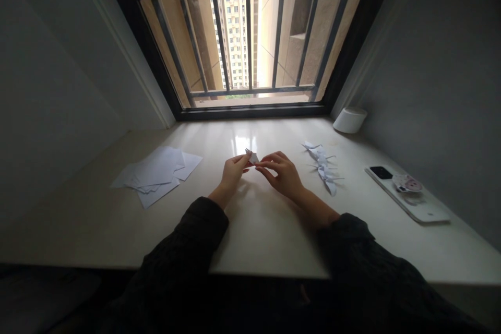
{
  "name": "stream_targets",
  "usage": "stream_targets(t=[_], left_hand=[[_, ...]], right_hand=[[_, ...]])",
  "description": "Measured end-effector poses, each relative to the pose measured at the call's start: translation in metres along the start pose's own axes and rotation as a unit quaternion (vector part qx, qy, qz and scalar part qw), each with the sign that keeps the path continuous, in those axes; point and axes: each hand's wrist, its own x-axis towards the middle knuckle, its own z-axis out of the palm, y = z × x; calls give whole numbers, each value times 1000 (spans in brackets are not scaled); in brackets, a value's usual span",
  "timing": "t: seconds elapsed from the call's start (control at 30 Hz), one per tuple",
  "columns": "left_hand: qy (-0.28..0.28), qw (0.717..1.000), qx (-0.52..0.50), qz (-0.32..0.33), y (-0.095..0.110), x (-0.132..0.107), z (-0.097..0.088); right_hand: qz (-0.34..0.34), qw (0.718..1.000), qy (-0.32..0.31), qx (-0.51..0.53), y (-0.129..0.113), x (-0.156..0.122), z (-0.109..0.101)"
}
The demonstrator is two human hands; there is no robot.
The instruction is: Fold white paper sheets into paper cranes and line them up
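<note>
I watch remotely: the left hand [234, 171] pinches a folded paper [253, 157], seemingly steadying it for the right hand [284, 173], fingers curled, grip unclear; sheets [158, 165] lie left of both, paper figures [321, 160] right, likely sorted.

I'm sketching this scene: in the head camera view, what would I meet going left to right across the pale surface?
Loose white sheets, left hand, small folded paper piece, right hand, row of folded papers, white rounded object, white phone.
</note>
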Motion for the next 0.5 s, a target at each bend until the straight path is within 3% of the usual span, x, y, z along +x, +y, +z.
stream_targets(t=[0.17, 0.5], left_hand=[[-8, 999, 19, 27, -3, 4, -3], [-61, 990, 92, 84, -2, -1, 2]], right_hand=[[-1, 998, -2, 67, 4, 1, 0], [2, 996, 6, 91, 8, 1, 1]])
